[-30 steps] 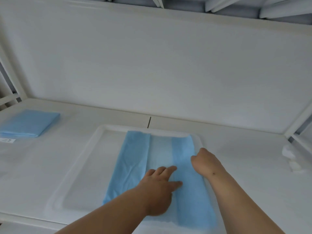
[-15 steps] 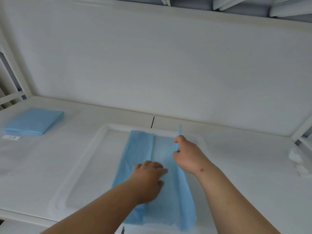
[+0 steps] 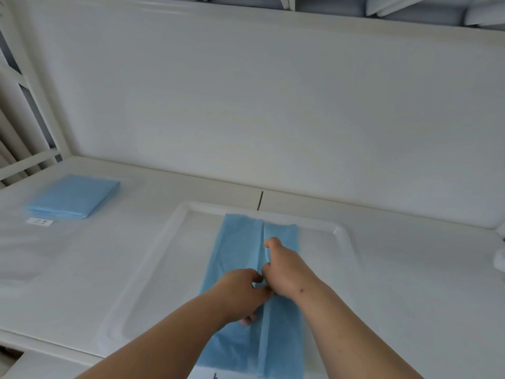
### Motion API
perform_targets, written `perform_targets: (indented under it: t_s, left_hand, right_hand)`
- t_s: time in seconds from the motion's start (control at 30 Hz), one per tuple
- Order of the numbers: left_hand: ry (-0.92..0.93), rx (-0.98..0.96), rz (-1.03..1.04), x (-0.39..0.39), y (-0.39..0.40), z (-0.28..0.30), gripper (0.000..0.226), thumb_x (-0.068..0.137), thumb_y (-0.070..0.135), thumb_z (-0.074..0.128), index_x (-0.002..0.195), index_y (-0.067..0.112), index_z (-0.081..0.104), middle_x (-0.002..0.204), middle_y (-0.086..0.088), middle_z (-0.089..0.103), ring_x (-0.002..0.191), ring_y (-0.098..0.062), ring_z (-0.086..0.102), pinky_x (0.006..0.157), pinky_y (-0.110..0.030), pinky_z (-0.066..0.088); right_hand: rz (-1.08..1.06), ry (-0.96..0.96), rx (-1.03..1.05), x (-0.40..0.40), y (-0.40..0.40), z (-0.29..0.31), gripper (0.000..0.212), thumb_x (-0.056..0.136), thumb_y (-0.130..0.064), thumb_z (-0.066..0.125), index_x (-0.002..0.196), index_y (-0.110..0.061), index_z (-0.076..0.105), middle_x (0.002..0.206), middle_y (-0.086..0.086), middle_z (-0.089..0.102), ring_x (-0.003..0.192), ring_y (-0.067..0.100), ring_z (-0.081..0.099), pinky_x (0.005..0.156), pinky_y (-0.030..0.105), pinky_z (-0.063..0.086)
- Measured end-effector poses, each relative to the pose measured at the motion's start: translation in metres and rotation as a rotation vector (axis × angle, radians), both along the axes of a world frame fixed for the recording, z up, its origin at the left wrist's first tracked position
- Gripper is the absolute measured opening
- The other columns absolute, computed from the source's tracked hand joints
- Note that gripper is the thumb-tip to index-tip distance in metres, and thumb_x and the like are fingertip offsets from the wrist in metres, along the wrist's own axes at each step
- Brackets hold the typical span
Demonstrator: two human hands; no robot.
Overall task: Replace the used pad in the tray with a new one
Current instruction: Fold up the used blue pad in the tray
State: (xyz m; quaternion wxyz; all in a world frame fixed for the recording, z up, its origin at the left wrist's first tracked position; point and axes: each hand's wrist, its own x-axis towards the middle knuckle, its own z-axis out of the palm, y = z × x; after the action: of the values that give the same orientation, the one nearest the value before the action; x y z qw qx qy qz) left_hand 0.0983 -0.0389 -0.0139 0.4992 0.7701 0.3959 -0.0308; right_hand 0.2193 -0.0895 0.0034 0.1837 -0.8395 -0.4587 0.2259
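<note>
A blue pad (image 3: 237, 250) lies lengthwise in the middle of the white tray (image 3: 169, 242), both long sides folded in and meeting along a centre seam. My right hand (image 3: 284, 272) rests on the right flap at that seam, fingers curled around its edge. Touching it from the left, my left hand (image 3: 243, 294) presses on the left flap, fingertips at the seam. Whether either hand pinches the flap or only presses it down is hard to tell. The pad's near end runs under my forearms.
A stack of folded blue pads (image 3: 73, 196) sits at the far left of the white bench, with a small label (image 3: 39, 221) in front of it. White crumpled material (image 3: 500, 258) lies at the right edge. A white wall stands behind the tray.
My right hand lifted the pad's right flap and folded it over to the centre, covering the white middle strip. Both hands have come together at the seam.
</note>
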Motion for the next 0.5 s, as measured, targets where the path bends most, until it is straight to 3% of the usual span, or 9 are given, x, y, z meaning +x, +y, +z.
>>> perform_targets:
  t_s: [0.1, 0.23, 0.37, 0.43, 0.5]
  left_hand:
    - [0.002, -0.036, 0.002, -0.002, -0.005, 0.003, 0.047, 0.090, 0.035, 0.057, 0.133, 0.018, 0.047, 0.073, -0.006, 0.069, 0.057, -0.018, 0.066, 0.066, -0.025, 0.057]
    - [0.001, -0.044, 0.060, -0.001, -0.007, -0.001, 0.051, 0.088, 0.017, 0.055, 0.138, 0.017, 0.042, 0.077, -0.006, 0.068, 0.063, -0.025, 0.069, 0.069, -0.036, 0.061]
    - [-0.010, 0.018, 0.076, 0.001, -0.012, -0.001, 0.056, 0.087, 0.016, 0.053, 0.141, 0.021, 0.038, 0.095, -0.004, 0.062, 0.061, -0.022, 0.068, 0.060, -0.036, 0.061]
    - [0.001, 0.125, 0.033, 0.000, -0.012, -0.001, 0.060, 0.086, 0.020, 0.054, 0.143, 0.025, 0.035, 0.103, 0.000, 0.059, 0.066, -0.023, 0.069, 0.057, -0.032, 0.059]
    - [0.027, 0.240, -0.007, -0.001, -0.011, -0.002, 0.059, 0.086, 0.023, 0.055, 0.142, 0.026, 0.038, 0.108, 0.003, 0.058, 0.076, -0.020, 0.065, 0.063, -0.025, 0.054]
  right_hand:
    - [0.013, 0.014, -0.013, 0.002, -0.001, -0.002, 0.056, 0.091, -0.027, 0.049, 0.142, -0.024, 0.030, 0.096, 0.003, 0.061, 0.084, 0.021, 0.063, 0.077, 0.034, 0.051]
    - [-0.005, 0.044, -0.029, 0.011, -0.002, 0.000, 0.047, 0.092, -0.032, 0.048, 0.137, -0.024, 0.041, 0.107, 0.005, 0.066, 0.072, 0.017, 0.070, 0.081, 0.031, 0.053]
    - [-0.017, -0.063, -0.075, 0.017, -0.001, 0.000, 0.043, 0.094, -0.032, 0.048, 0.135, -0.021, 0.047, 0.129, 0.005, 0.057, 0.111, 0.022, 0.059, 0.091, 0.030, 0.046]
    - [-0.063, -0.132, -0.097, 0.019, -0.003, -0.003, 0.037, 0.094, -0.030, 0.047, 0.129, -0.017, 0.051, 0.127, 0.006, 0.056, 0.114, 0.025, 0.055, 0.092, 0.032, 0.046]
    - [-0.139, -0.182, -0.116, 0.022, -0.007, -0.006, 0.034, 0.092, -0.028, 0.046, 0.123, -0.014, 0.051, 0.124, 0.008, 0.054, 0.112, 0.028, 0.055, 0.089, 0.034, 0.046]
